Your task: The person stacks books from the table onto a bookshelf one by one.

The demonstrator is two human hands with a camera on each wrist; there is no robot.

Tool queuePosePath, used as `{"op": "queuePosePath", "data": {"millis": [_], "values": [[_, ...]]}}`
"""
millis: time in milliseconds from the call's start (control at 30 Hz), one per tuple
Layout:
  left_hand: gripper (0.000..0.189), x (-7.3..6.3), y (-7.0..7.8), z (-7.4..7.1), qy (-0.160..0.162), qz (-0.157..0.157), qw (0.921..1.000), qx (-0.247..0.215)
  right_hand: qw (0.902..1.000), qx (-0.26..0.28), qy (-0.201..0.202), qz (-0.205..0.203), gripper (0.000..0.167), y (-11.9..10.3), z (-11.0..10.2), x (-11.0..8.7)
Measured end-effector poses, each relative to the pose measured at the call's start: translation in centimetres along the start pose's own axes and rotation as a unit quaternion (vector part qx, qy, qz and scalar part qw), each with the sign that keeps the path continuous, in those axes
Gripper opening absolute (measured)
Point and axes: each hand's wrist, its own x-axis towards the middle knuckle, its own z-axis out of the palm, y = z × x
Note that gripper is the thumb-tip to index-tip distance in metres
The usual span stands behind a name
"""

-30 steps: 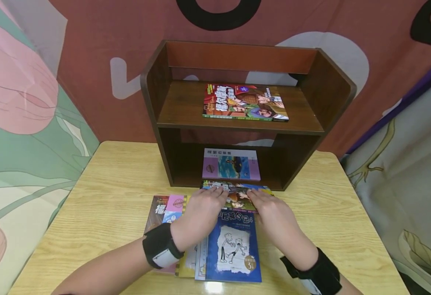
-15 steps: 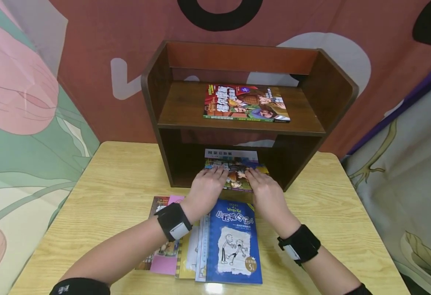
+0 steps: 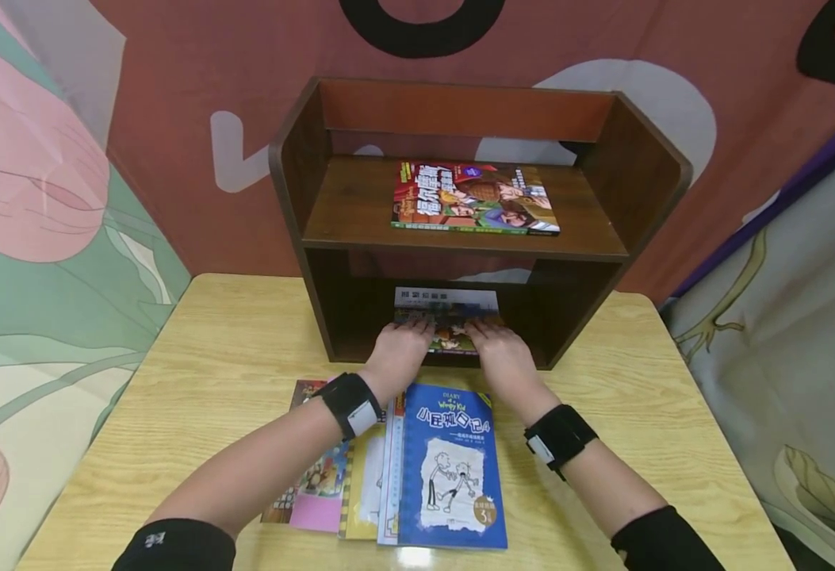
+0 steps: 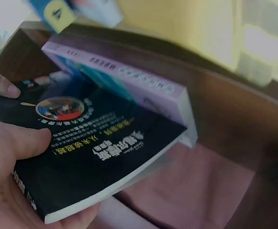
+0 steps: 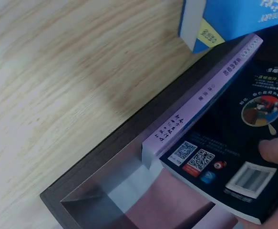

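Both hands hold one paperback at the mouth of the bookcase's (image 3: 353,210) lower compartment. Its illustrated cover (image 3: 451,341) faces up in the head view, and its black back (image 4: 91,152) shows in the wrist views. My left hand (image 3: 397,357) pinches one side, thumb on the black back, fingers over the cover. On the other side, my right hand (image 3: 508,369) pinches likewise, its thumb beside the barcode in the right wrist view. A lilac book (image 5: 200,102) lies flat in the compartment, partly hidden under the paperback, which overlaps it at a slant in the wrist views.
On the upper shelf lies a red illustrated book (image 3: 474,198). Below the hands, a blue comic-style book (image 3: 453,468) lies on the wooden table (image 3: 224,357), overlapping several others, including a yellow one (image 3: 361,507). The compartment's side walls flank both hands.
Both hands have carried the paperback forward from above the blue book into the lower compartment, over the lilac book. The blue book's top is uncovered now.
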Motion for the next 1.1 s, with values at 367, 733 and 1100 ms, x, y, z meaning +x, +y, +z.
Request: {"op": "queuePosePath", "data": {"millis": [367,733,1100], "values": [[0.040,-0.6,-1.7,-0.7,-0.152,0.049,0.9759,-0.149,0.9874,0.087,-0.131,0.017,0.056,0.5,-0.1,-0.9],[0.053,-1.4,-4.3,-0.4,-0.240,0.064,0.9249,-0.288,0.9489,0.226,-0.220,-0.002,0.060,3.0,-0.9,-2.0],[0.050,0.0,-4.2,1.0,-0.189,0.095,0.9579,-0.194,0.9498,0.213,-0.229,-0.009,0.056,4.0,0.2,-0.5]]}}
